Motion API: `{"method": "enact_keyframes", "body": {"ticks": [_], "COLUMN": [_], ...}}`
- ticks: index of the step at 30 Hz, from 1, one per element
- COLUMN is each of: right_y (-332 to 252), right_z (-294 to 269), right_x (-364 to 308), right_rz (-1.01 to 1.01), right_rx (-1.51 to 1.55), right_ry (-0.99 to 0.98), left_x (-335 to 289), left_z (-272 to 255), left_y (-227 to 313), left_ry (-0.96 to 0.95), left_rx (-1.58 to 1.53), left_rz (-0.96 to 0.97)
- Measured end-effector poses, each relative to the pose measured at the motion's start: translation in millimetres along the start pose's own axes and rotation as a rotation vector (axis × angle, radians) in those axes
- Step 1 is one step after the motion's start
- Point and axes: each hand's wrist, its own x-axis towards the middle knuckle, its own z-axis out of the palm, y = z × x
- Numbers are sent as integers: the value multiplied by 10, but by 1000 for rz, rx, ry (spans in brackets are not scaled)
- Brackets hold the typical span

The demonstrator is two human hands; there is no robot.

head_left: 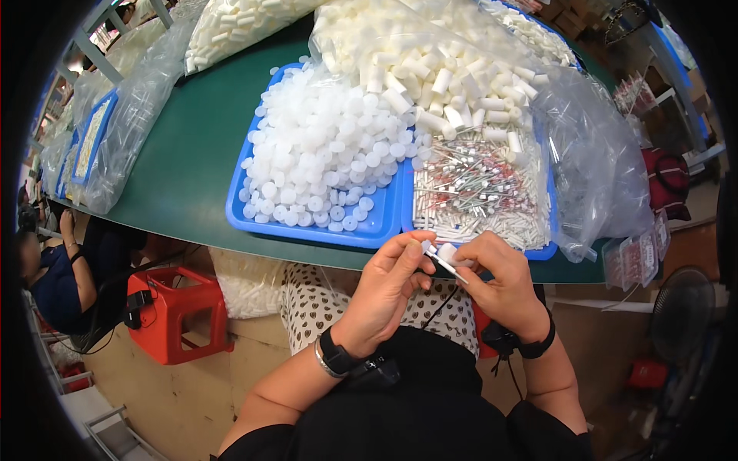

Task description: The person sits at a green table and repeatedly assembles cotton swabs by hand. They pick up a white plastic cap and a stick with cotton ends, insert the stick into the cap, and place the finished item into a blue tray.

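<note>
My left hand [390, 278] pinches a thin white stick [444, 265] near its upper end, just in front of the table edge. Between the thumb and fingers of my right hand [500, 276] is a short white foam cylinder [447, 252], close against the stick. Whether the two pieces are joined cannot be made out. Right beyond my hands, a blue tray [555, 244] holds many thin white sticks [480, 184], some with reddish and metallic parts. White foam cylinders [442, 81] spill over its far side from a clear bag.
Another blue tray [384, 223] holds a heap of translucent white discs [323, 138]. Plastic bags [592, 161] lie at the right of the green table [181, 146]. A red stool [173, 315] stands at left near a seated person [65, 276]; a fan [684, 307] is at right.
</note>
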Motion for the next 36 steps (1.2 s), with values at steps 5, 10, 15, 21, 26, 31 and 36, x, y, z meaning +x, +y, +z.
{"method": "enact_keyframes", "body": {"ticks": [5, 10, 15, 21, 26, 31, 36], "right_y": [18, -72, -47, 22, 35, 812, 1310], "right_z": [81, 96, 54, -5, -316, -1004, -1169], "right_x": [-14, -4, -36, -57, 15, 29, 96], "right_rz": [-26, 27, 508, 519, 319, 182, 403], "right_rx": [15, 45, 795, 774, 198, -971, -1184], "right_ry": [4, -50, -46, -201, -137, 279, 108], "left_x": [-4, -11, -48, -37, -51, -42, -76], "left_z": [-64, -33, 6, -16, 65, -38, 6], "left_y": [-94, -103, 6, -41, -1, -21, -114], "left_ry": [-6, 27, 45, -44, -94, -146, -235], "left_rx": [72, 42, 197, 288, 312, 207, 289], "left_rz": [32, 60, 40, -13, 8, -30, 9]}}
